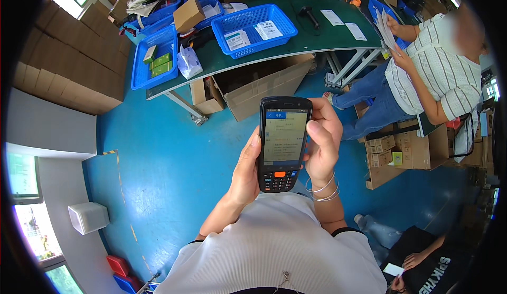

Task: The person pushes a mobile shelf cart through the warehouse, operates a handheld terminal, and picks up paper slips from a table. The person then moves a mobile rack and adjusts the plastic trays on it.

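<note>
Partly fingers (pixel 323 130) hiding handheld scanner (pixel 282 142) edge

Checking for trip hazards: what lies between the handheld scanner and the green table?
In the head view, bare blue floor, then open cardboard boxes under the green table, beyond the handheld scanner.

A single fisheye camera on my head is looking steeply down my chest, sitting close above my left hand (pixel 244 173) and right hand (pixel 321 142), while bending the blue floor (pixel 169 162) and the green desk (pixel 296 43) ahead toward the rim.
</note>
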### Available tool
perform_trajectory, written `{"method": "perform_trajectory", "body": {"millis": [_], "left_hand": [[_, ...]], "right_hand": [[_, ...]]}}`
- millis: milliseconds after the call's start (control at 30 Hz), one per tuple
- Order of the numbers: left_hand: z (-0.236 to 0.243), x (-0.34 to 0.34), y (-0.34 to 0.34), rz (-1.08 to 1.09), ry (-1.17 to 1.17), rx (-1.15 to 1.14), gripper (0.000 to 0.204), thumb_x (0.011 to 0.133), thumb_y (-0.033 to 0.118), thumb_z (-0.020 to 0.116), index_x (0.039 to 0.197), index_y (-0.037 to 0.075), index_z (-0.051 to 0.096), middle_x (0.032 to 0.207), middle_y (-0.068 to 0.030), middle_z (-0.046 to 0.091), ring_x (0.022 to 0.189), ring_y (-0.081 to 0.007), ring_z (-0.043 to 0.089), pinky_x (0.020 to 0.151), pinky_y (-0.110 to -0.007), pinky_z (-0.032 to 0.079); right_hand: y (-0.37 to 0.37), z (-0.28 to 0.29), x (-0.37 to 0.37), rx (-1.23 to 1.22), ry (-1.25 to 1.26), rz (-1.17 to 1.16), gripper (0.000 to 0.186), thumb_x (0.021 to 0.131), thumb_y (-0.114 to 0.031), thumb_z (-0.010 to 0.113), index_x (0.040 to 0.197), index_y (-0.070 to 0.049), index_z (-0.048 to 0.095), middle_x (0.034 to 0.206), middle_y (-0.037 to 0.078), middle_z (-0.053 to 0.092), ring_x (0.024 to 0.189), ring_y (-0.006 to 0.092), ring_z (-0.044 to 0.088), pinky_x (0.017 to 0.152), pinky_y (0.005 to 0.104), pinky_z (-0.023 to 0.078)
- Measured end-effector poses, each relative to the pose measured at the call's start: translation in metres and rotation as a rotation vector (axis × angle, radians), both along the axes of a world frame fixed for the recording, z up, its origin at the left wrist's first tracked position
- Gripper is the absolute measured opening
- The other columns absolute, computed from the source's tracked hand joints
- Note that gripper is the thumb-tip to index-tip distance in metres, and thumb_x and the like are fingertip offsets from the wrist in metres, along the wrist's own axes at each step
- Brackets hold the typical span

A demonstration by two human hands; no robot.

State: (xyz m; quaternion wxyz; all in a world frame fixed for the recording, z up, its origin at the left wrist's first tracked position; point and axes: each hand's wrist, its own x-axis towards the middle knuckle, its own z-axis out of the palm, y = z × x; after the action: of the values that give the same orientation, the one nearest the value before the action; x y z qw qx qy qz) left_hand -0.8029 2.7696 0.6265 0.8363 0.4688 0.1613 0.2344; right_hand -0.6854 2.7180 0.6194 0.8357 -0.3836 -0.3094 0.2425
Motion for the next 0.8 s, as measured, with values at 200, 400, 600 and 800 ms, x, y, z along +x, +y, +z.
{"method": "perform_trajectory", "body": {"millis": [200,400,600,800], "left_hand": [[-0.0009,-0.0004,-0.002,0.073,0.052,0.079,0.047,0.092,0.037,0.026,0.127,0.006,0.032,0.118,-0.0133,0.046,0.096,-0.0218,0.052,0.081,-0.036,0.044],[-0.0019,-0.0011,-0.0012,0.043,0.02,0.029,0.045,0.092,0.036,0.027,0.127,0.008,0.033,0.117,-0.0124,0.048,0.095,-0.0231,0.054,0.077,-0.039,0.049],[-0.0042,-0.0023,-0.0012,0.09,0.046,0.106,0.045,0.092,0.036,0.027,0.127,0.008,0.032,0.117,-0.0125,0.047,0.095,-0.0238,0.054,0.076,-0.04,0.049],[-0.0049,-0.0034,-0.0001,0.069,0.042,0.036,0.045,0.092,0.036,0.027,0.127,0.009,0.033,0.118,-0.012,0.047,0.098,-0.0232,0.053,0.079,-0.039,0.048]], "right_hand": [[0.0008,0.0006,-0.0032,-0.106,-0.103,-0.055,0.025,0.072,-0.011,0.052,0.094,0.002,0.05,0.083,0.008,0.055,0.07,0.0107,0.048,0.065,0.0198,0.039],[-0.0014,0.0005,-0.0007,0.009,0.054,0.036,0.026,0.072,-0.01,0.052,0.094,0.002,0.049,0.083,0.008,0.055,0.071,0.0108,0.048,0.066,0.0197,0.039],[0.0012,0.002,-0.0024,-0.073,0.012,-0.014,0.026,0.072,-0.01,0.051,0.094,0.002,0.049,0.083,0.008,0.055,0.071,0.0108,0.048,0.065,0.0196,0.039],[0.001,0.0014,-0.002,0.003,0.04,0.023,0.026,0.072,-0.011,0.051,0.095,0.002,0.049,0.083,0.008,0.055,0.071,0.011,0.049,0.066,0.0196,0.039]]}}
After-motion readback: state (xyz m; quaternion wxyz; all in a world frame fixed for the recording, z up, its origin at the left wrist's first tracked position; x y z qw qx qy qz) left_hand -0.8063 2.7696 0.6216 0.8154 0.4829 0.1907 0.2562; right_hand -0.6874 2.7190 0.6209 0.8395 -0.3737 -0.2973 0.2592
